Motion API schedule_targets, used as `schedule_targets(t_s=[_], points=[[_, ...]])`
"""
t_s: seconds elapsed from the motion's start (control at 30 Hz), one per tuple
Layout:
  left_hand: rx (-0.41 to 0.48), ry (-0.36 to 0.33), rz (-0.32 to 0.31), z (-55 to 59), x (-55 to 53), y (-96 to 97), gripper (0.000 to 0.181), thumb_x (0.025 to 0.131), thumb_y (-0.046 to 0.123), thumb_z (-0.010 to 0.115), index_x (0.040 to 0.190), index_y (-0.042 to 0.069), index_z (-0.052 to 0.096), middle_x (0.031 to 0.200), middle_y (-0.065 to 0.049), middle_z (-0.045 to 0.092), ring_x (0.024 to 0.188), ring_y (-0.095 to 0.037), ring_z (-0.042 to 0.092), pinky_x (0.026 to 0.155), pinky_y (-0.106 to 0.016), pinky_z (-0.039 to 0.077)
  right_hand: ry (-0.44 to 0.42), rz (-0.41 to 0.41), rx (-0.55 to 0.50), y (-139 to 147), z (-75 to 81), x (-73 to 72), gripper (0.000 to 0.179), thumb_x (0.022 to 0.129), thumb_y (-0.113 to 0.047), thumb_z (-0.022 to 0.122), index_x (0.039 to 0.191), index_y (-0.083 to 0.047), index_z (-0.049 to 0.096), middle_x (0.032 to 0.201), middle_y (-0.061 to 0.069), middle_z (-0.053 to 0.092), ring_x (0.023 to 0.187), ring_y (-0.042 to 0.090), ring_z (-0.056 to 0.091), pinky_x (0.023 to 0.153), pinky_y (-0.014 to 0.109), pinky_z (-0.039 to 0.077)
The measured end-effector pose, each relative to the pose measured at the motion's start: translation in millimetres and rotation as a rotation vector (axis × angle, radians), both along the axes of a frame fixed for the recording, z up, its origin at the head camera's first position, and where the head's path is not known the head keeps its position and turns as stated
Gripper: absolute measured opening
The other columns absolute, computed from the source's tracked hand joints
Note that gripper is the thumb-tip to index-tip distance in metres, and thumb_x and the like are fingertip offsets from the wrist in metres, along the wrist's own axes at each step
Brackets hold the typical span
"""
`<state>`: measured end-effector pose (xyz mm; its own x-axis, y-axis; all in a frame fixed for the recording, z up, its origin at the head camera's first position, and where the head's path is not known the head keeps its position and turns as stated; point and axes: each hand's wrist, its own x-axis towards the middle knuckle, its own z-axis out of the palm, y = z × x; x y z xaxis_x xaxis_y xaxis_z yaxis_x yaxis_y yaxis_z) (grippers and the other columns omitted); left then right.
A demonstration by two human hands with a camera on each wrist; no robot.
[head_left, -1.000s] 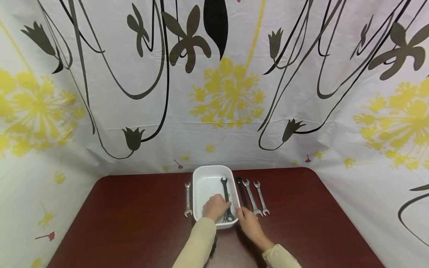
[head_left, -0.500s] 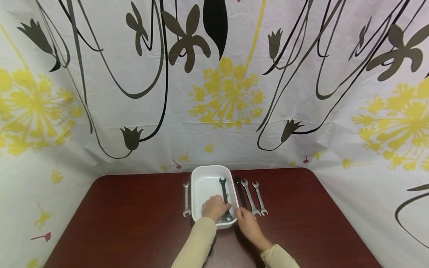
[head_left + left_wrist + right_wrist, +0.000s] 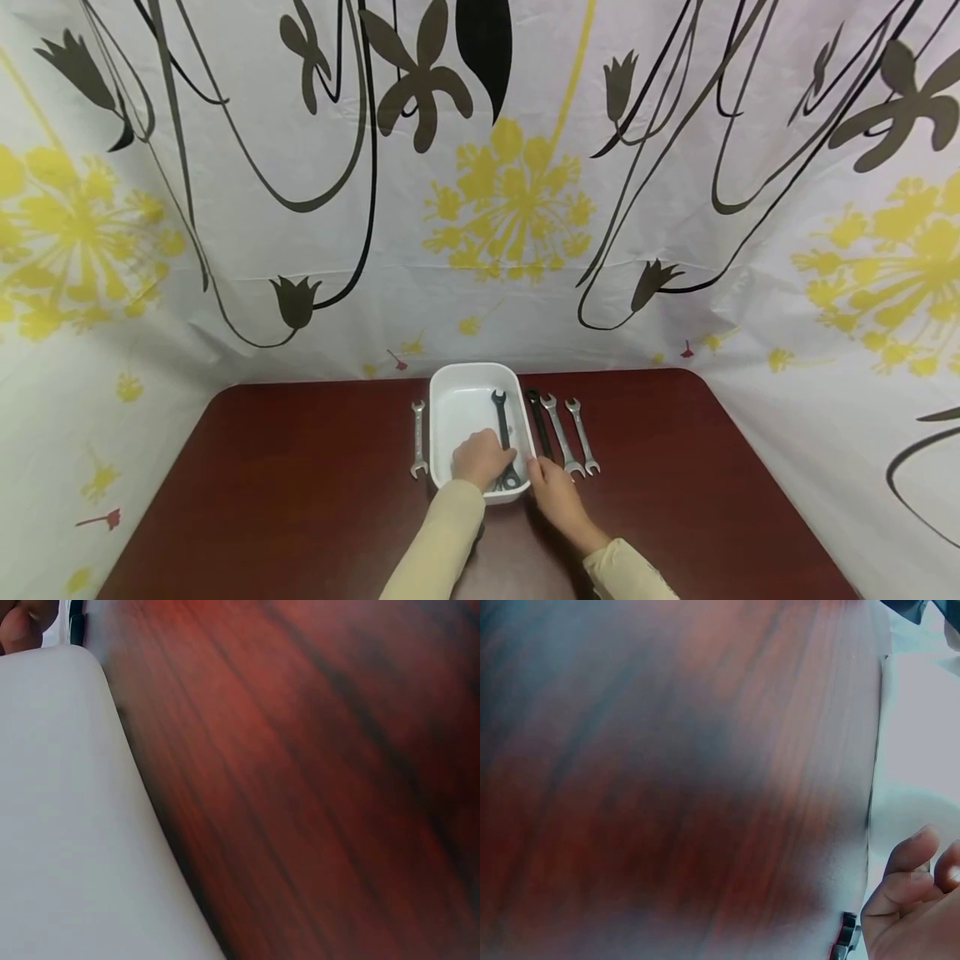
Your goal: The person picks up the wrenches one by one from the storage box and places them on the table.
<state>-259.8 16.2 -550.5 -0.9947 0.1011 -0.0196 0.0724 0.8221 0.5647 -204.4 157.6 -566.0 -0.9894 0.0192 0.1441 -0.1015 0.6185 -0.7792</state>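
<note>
A white tray (image 3: 453, 406) stands upright on the table, its outer wall filling the left of the left wrist view. My left hand (image 3: 480, 458) reaches inside it, fingers curled and thumb over the shaft of a dark wrench (image 3: 502, 414). That wrench lies lengthwise along the tray's right side, its open end pointing away. Part of a silvery wrench (image 3: 498, 484) shows beside its ring end. My right hand (image 3: 555, 493) grips the tray's right near rim; in the right wrist view its fingers (image 3: 916, 851) bend in front of the white wall.
Right of the tray lie a black wrench (image 3: 541, 425) and two silver wrenches, one longer (image 3: 562, 436) and one shorter (image 3: 582, 437). Another silver wrench (image 3: 418, 440) lies to the left. The dark red table (image 3: 300, 500) ends at a patterned cloth (image 3: 480, 325) behind.
The head view has shifted slightly, so the table sits a little higher in it. Both hands, the tray and the wrenches keep their places.
</note>
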Motion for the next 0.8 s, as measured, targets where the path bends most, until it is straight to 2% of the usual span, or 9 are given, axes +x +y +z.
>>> schedule_targets(t_s=[0.17, 0.8], points=[[0.027, -0.004, 0.015, 4.4, 0.6, -1.2, 0.035, 0.087, 0.03, 0.073, 0.064, 0.012, 0.053, 0.055, 0.0, 0.052, 0.051, -0.017, 0.049, 0.054, -0.034, 0.04, 0.008, 0.005, -0.002, 0.4, 1.5, -1.3, 0.038, 0.106, -0.02, 0.047, 0.07, -0.01, 0.05, 0.056, -0.005, 0.046, 0.051, 0.01, 0.043, 0.052, 0.029, 0.039], [0.075, -0.01, 0.089, 7.2, 2.6, -2.5, 0.032, 0.081, 0.027, 0.077, 0.066, 0.011, 0.054, 0.057, -0.001, 0.051, 0.053, -0.017, 0.049, 0.057, -0.036, 0.041, 0.01, -0.016, 0.007, -0.7, 1.3, -0.4, 0.036, 0.105, -0.02, 0.048, 0.071, -0.01, 0.051, 0.058, -0.004, 0.048, 0.053, 0.012, 0.044, 0.054, 0.031, 0.039]])
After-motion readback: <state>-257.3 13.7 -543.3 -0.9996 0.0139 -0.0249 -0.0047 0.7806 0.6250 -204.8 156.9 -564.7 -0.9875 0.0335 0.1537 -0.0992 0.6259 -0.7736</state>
